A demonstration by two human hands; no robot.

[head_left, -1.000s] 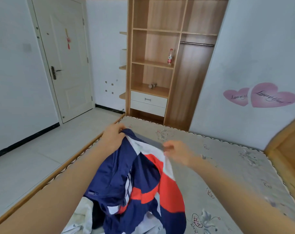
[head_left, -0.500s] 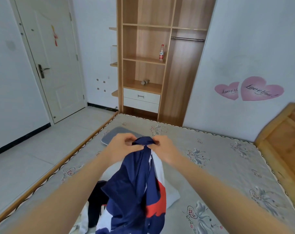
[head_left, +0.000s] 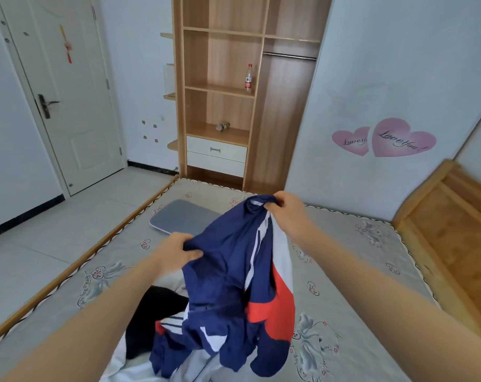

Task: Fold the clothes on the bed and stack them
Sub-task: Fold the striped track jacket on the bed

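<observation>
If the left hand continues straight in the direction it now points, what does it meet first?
Likely the grey flat pad on the mattress; the left hand, gripping the navy jacket, points toward it. Depth unclear.

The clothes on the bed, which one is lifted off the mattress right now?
The navy, red and white jacket, gripped by the left hand and right hand. The black garment lies on the mattress.

— What does the person wear on the arms?

— No sleeves show — both forearms are bare right down to the fingers of the left hand and right hand.

— Rings, a watch?

— None can be made out near the fingers.
</observation>
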